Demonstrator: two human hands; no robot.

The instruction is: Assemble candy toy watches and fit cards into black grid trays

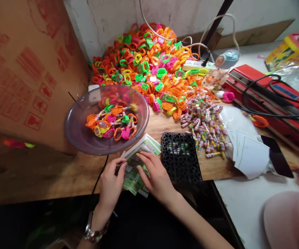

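A small stack of green printed plastic bags (132,184) lies at the table's front edge, between my two hands. My left hand (111,181), with a watch at the wrist, pinches the left side of the top bag between thumb and fingers. On the opposite side, my right hand (156,173) grips the same bag near its upper edge, fingers bent. Just beyond is a purple translucent basin (80,138) with several toy watches (103,125) and small wrapped candies inside. Close to my right hand stands a black openwork plastic basket (182,166) with green printed pieces in it.
A large heap of colourful toy watches (139,65) fills the back, beside a pile of wrapped candies (208,124). A cardboard box (30,69) rises at left. To the right are a red sealing machine (276,100), white cards (253,155) and a dark phone (276,155).
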